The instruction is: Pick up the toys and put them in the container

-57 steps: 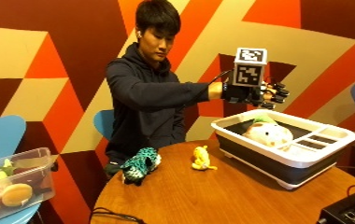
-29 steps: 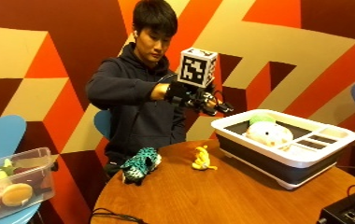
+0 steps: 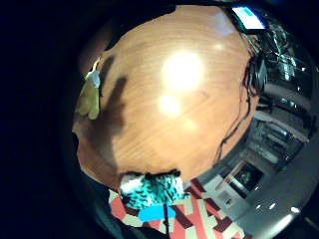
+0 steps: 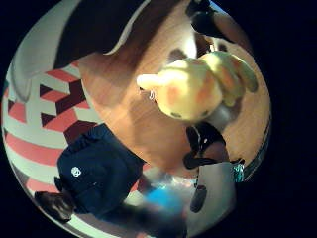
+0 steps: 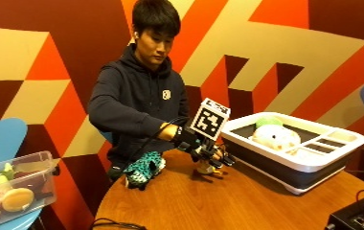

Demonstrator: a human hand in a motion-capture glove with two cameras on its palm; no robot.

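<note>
The right hand [image 5: 202, 149] has dropped from beside the container [image 5: 295, 162] to mid-frame, fingers spread above the yellow toy [image 5: 205, 168], not yet gripping. Left of it lies the green toy [image 5: 143, 168]; right, a white toy [image 5: 275, 136] sits in the container.

Outside view: camera across the round table [image 5: 245, 201] from the person, about table height or a little above, facing them and the patterned wall; near enough that the table edge is cut off.

Little-finger palm view: looks down over the tabletop from above, yellow toy [image 3: 89, 97] at its margin, teal toy [image 3: 152, 189] by the table edge.

Thumb palm view: very close on the yellow toy, the person's torso behind.

All three share tabletop and yellow toy.
</note>
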